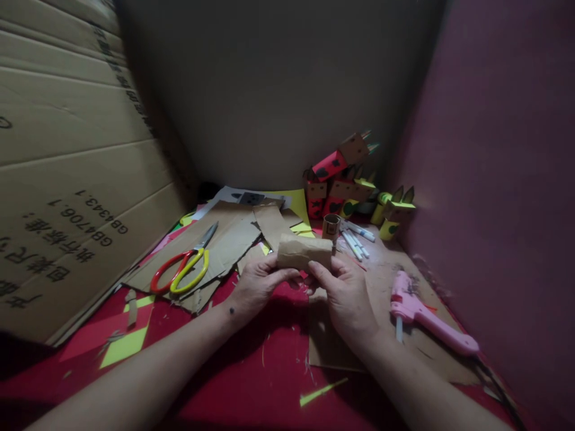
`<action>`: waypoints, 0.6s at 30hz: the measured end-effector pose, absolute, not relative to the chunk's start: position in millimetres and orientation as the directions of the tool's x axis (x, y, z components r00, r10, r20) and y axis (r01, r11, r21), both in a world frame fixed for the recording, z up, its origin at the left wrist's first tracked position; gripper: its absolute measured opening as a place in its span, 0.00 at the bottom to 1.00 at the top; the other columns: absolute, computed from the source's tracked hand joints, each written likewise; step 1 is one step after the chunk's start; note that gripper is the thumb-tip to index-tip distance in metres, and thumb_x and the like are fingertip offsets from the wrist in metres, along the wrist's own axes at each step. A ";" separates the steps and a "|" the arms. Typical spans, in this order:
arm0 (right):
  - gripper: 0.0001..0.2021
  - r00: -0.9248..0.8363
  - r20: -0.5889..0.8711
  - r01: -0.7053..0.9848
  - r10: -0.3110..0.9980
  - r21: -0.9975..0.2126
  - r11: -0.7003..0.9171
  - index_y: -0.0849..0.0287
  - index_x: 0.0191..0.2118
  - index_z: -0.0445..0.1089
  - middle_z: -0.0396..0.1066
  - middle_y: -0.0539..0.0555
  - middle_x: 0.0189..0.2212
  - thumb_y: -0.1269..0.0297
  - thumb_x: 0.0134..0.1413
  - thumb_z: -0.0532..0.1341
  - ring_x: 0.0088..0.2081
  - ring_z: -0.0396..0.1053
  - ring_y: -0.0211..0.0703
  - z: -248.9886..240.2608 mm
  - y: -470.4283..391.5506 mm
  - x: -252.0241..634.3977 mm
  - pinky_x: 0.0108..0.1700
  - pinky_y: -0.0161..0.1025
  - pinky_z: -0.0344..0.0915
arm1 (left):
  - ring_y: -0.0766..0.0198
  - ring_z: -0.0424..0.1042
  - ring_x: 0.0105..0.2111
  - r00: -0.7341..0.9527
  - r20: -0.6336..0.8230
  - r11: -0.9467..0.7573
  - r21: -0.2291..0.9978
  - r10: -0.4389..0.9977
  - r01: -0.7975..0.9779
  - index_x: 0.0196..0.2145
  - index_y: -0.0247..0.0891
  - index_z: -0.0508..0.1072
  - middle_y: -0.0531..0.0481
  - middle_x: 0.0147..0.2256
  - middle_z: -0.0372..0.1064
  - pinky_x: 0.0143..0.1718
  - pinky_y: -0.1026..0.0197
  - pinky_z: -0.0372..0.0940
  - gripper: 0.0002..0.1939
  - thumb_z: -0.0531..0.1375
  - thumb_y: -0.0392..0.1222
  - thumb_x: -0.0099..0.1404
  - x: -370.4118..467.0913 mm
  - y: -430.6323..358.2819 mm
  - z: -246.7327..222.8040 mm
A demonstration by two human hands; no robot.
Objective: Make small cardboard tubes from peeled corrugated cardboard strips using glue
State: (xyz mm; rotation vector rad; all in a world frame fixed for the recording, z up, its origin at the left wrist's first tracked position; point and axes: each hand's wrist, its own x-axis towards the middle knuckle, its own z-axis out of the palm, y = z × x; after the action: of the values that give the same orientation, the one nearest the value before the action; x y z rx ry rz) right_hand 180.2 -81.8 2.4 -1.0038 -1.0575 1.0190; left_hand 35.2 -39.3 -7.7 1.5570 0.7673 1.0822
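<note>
Between my two hands is a small piece of brown cardboard point(304, 252), curved and creased along its length. My left hand point(259, 280) is closed on its left end, thumb below. At the other end, my right hand point(345, 290) pinches the cardboard with the thumb on its near face. Some fingertips are hidden behind or under it. Just beyond my right hand stands a short cardboard tube point(331, 226). Scissors point(191, 263) with one red and one yellow handle lie left of my hands on flat cardboard point(148, 263).
A pink glue gun point(415, 314) rests on a cardboard sheet point(381, 269) at right. White markers point(354, 242) lie behind my right hand. Red and yellow cardboard figures point(344, 179) stand at the back. Paper scraps point(126, 347) lie on the red cloth point(233, 383); a large carton point(81, 155) rises at left.
</note>
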 end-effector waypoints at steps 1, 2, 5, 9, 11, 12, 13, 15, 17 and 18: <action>0.07 0.177 0.188 -0.178 0.966 -0.959 0.219 0.62 0.28 0.71 0.70 0.49 0.19 0.63 0.47 0.62 0.20 0.65 0.35 1.8 -82.3 179.1 0.23 0.33 0.63 | 0.65 0.72 0.26 0.384 0.261 -0.254 0.965 0.886 -0.071 0.30 0.34 0.76 0.51 0.25 0.74 0.34 0.63 0.67 0.03 0.63 0.34 0.55 35.0 -39.2 -8.1; 0.07 0.172 0.180 -0.205 0.968 -0.955 0.214 0.62 0.29 0.71 0.70 0.49 0.19 0.63 0.47 0.63 0.20 0.65 0.34 1.2 -82.8 178.0 0.23 0.33 0.63 | 0.65 0.72 0.26 0.384 0.264 -0.250 0.964 0.885 -0.087 0.30 0.34 0.76 0.51 0.25 0.75 0.34 0.63 0.67 0.03 0.63 0.34 0.55 34.6 -38.9 -8.3; 0.06 0.134 0.156 -0.290 0.979 -0.938 0.189 0.62 0.29 0.71 0.71 0.49 0.20 0.65 0.45 0.63 0.21 0.66 0.34 -0.6 -84.3 175.4 0.24 0.32 0.63 | 0.64 0.72 0.26 0.407 0.233 -0.205 0.972 0.883 -0.114 0.30 0.34 0.76 0.50 0.25 0.75 0.33 0.62 0.67 0.03 0.61 0.35 0.57 32.4 -38.1 -8.4; 0.06 0.097 0.105 -0.295 0.990 -0.947 0.129 0.63 0.28 0.71 0.70 0.49 0.19 0.65 0.44 0.64 0.19 0.66 0.35 0.2 -84.4 175.7 0.21 0.33 0.64 | 0.63 0.72 0.26 0.469 0.196 -0.137 0.978 0.861 -0.158 0.31 0.33 0.76 0.48 0.26 0.75 0.33 0.60 0.67 0.05 0.61 0.37 0.59 31.4 -38.1 -9.0; 0.06 0.104 0.107 -0.263 0.989 -0.956 0.131 0.63 0.27 0.71 0.70 0.48 0.18 0.64 0.44 0.65 0.18 0.65 0.35 2.1 -84.1 176.8 0.21 0.33 0.64 | 0.62 0.72 0.26 0.497 0.194 -0.117 0.976 0.846 -0.182 0.32 0.32 0.75 0.48 0.26 0.74 0.33 0.60 0.67 0.05 0.61 0.37 0.59 32.1 -38.0 -9.6; 0.06 0.114 0.117 -0.247 0.987 -0.959 0.142 0.63 0.26 0.71 0.70 0.48 0.18 0.65 0.44 0.65 0.18 0.65 0.35 2.9 -84.0 177.4 0.21 0.33 0.64 | 0.63 0.72 0.26 0.496 0.198 -0.117 0.975 0.845 -0.188 0.32 0.32 0.75 0.48 0.26 0.74 0.33 0.60 0.66 0.05 0.61 0.37 0.58 32.3 -37.5 -9.9; 0.06 0.120 0.127 -0.234 0.985 -0.960 0.152 0.63 0.26 0.70 0.69 0.48 0.18 0.65 0.44 0.65 0.18 0.65 0.35 3.5 -84.0 177.9 0.21 0.33 0.63 | 0.64 0.71 0.26 0.483 0.197 -0.116 0.974 0.853 -0.193 0.32 0.32 0.75 0.48 0.26 0.74 0.33 0.61 0.66 0.05 0.62 0.37 0.58 32.2 -36.5 -9.9; 0.06 0.124 0.161 -0.219 0.979 -0.958 0.185 0.62 0.27 0.70 0.68 0.48 0.18 0.65 0.44 0.64 0.19 0.64 0.35 3.7 -84.2 178.8 0.21 0.33 0.64 | 0.67 0.69 0.25 0.427 0.163 -0.070 0.972 0.889 -0.225 0.32 0.32 0.75 0.50 0.25 0.72 0.31 0.65 0.64 0.06 0.63 0.38 0.56 30.3 -33.1 -9.4; 0.07 0.133 0.230 -0.216 0.964 -0.943 0.254 0.60 0.32 0.69 0.68 0.47 0.20 0.65 0.45 0.64 0.20 0.65 0.35 2.8 -84.3 180.0 0.23 0.34 0.65 | 0.70 0.66 0.23 0.388 0.081 0.050 0.947 0.918 -0.316 0.32 0.33 0.75 0.52 0.24 0.70 0.26 0.67 0.62 0.09 0.65 0.40 0.55 26.8 -28.6 -8.2; 0.09 0.157 0.273 -0.216 0.949 -0.928 0.302 0.58 0.34 0.68 0.68 0.47 0.23 0.65 0.45 0.64 0.22 0.65 0.35 2.3 -84.2 180.7 0.24 0.34 0.66 | 0.70 0.66 0.22 0.382 0.038 0.117 0.920 0.923 -0.375 0.33 0.33 0.74 0.52 0.24 0.69 0.24 0.68 0.61 0.10 0.65 0.42 0.54 24.7 -26.6 -7.4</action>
State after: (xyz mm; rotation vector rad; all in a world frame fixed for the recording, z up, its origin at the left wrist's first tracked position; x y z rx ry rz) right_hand 180.7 -84.2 2.3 -0.8796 -1.0714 1.0102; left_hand 24.7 -26.6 -7.4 1.0469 0.6569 1.0573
